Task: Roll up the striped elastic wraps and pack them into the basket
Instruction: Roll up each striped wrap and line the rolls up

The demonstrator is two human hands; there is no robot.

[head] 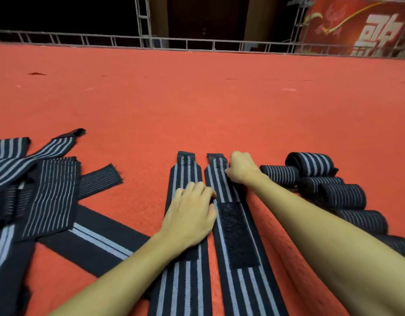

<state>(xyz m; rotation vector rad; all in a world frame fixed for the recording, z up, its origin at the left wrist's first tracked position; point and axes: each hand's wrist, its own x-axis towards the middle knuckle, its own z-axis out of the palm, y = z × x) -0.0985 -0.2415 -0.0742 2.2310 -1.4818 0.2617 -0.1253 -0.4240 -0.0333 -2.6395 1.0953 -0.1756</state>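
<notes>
— While the left hand (190, 215) presses flat, fingers relaxed, on the left wrap (185, 281), what does the right hand (241, 167) do?
— It pinches the right wrap (242, 288) toward twelve o'clock; rolled wraps (342, 196) lie at three, loose wraps (53, 195) at nine.

The only writing stands on the red banner (358, 26) at the far right edge: large white Chinese characters. The topmost looks like 歌, partly cropped; the ones beneath it are cut off and too blurred to read
</notes>
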